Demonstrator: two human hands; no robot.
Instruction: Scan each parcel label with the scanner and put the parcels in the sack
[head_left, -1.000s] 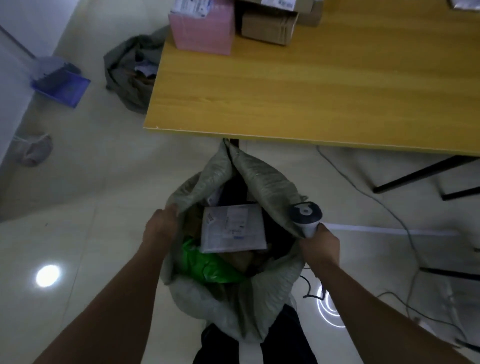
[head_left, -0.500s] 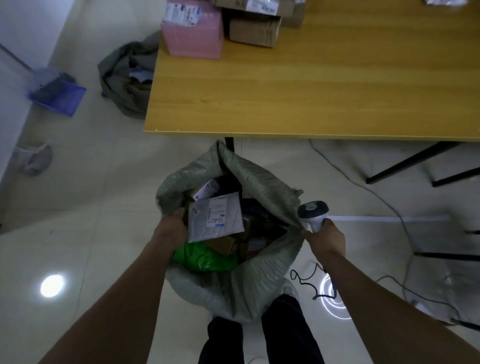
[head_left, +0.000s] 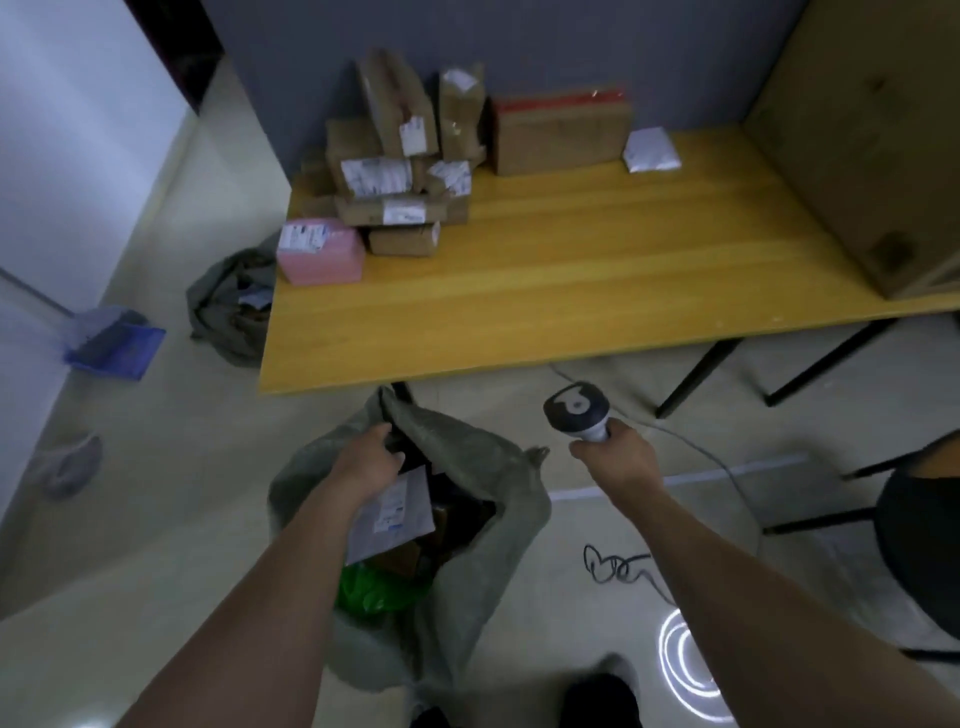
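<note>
Your left hand (head_left: 369, 462) sits over the mouth of the slumped grey-green woven sack (head_left: 498, 499) on the floor. Its fingers are bent toward the far rim; can't tell if they pinch the cloth. Your right hand (head_left: 618, 460) is wrapped round the handle of the grey-and-white corded scanner (head_left: 575, 410), head up, beside the sack. A flat white labelled mailer (head_left: 397, 514) lies on top inside, above a crinkly green plastic bag (head_left: 374, 590). Likely next step: fetch a parcel. Prop the floppy mouth wide so it doesn't collapse. The taped brown cardboard boxes (head_left: 395, 176) and the pink box (head_left: 319, 254) sit on the smooth yellow wooden table (head_left: 571, 280). Pick a label-up one and aim the scanner square at it.
</note>
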